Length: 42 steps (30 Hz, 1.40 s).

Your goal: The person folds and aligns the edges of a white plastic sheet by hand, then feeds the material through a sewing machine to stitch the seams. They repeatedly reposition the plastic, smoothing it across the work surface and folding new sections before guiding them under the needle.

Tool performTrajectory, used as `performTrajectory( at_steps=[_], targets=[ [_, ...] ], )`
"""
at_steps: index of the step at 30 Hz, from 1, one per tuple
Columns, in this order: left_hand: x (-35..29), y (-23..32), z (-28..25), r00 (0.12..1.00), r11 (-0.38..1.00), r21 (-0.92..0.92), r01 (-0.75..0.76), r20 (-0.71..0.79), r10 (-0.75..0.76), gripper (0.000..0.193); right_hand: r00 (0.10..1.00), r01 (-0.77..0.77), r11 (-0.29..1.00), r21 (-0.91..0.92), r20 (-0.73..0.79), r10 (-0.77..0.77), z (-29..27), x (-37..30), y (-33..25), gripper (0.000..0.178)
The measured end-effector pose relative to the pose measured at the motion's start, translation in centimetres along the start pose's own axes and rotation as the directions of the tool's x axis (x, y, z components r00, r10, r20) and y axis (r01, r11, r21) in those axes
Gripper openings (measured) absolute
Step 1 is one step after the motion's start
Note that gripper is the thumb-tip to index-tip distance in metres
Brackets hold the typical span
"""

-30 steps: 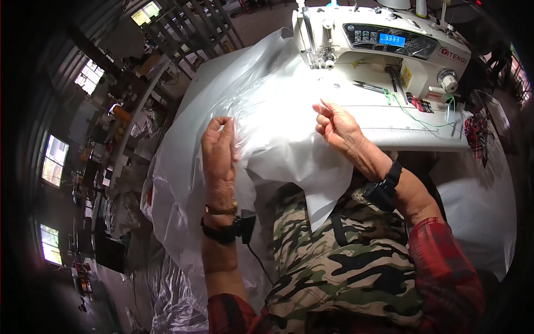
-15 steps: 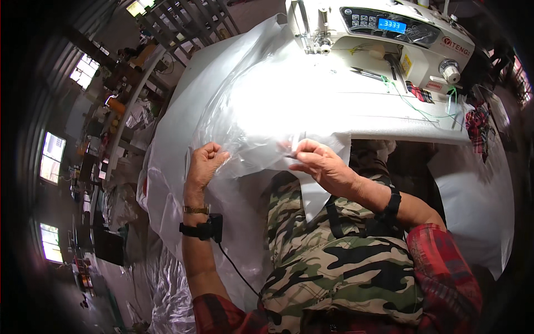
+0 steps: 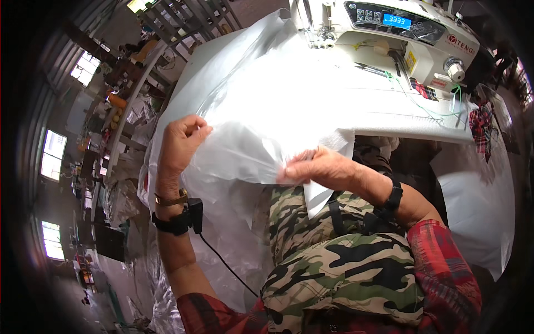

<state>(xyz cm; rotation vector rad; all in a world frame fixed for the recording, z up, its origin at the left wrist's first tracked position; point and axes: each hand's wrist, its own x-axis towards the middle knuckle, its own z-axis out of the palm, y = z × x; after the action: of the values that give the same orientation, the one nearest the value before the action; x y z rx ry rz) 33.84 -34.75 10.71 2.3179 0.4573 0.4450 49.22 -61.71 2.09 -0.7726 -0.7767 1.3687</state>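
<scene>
Translucent white sheet (image 3: 239, 149), head view: the material lies across the sewing table (image 3: 384, 103), its middle whitened by glare, and drapes over the near edge toward the lap, with folds hanging on the person's left. A pointed white corner hangs over the camouflage-patterned garment (image 3: 345, 267). The left hand (image 3: 181, 146) is at the left part of the sheet, fingers curled and thumb tip near the index finger; whether film is pinched between them cannot be told. The right hand (image 3: 328, 168), palm inward, grasps the near edge of the sheet, where creases converge on its blurred fingertips. The left wrist bears a watch (image 3: 171, 199) and, just below it, a black strapped device (image 3: 179, 219) with a cable (image 3: 228, 266); a black strap (image 3: 395, 195) encircles the right forearm. Beyond the hands stands a white sewing machine (image 3: 431, 53) with a lit blue display (image 3: 397, 21). Green thread (image 3: 456, 99) and a red plaid scrap (image 3: 424, 89) lie below its arm, near a dark pointed tool (image 3: 371, 69). A second plaid piece (image 3: 480, 128) hangs at the table's right end.
</scene>
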Motion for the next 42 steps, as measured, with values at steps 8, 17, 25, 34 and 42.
performTrajectory(
  at_steps=[8,17,25,34,42],
  targets=[
    [-2.4,-4.6,6.2,0.924,0.317,0.909,-0.270,0.153,0.349,0.015,0.989,-0.055,0.963,-0.266,0.115,0.088,-0.4,-1.0,3.6,0.031],
    [-3.9,5.1,15.3,0.967,0.980,-0.195,0.046,0.255,0.005,0.054,0.996,-0.040,0.778,-0.627,0.033,0.078,1.9,-1.9,3.2,0.033],
    [-4.7,3.3,17.5,0.949,0.788,-0.535,0.304,0.247,-0.198,0.035,0.998,0.057,0.579,-0.814,0.044,-0.036,0.7,-3.8,3.1,0.025],
    [-6.2,3.1,19.0,0.969,0.637,-0.732,0.241,0.143,-0.202,0.014,0.389,0.023,0.671,-0.741,-0.611,-0.689,-9.1,-7.1,9.2,0.044],
    [-4.6,5.9,17.6,0.985,0.710,-0.685,0.163,0.069,-0.159,0.009,0.646,-0.051,0.809,-0.586,-0.637,-0.421,-10.4,-5.8,10.6,0.021]
  ],
)
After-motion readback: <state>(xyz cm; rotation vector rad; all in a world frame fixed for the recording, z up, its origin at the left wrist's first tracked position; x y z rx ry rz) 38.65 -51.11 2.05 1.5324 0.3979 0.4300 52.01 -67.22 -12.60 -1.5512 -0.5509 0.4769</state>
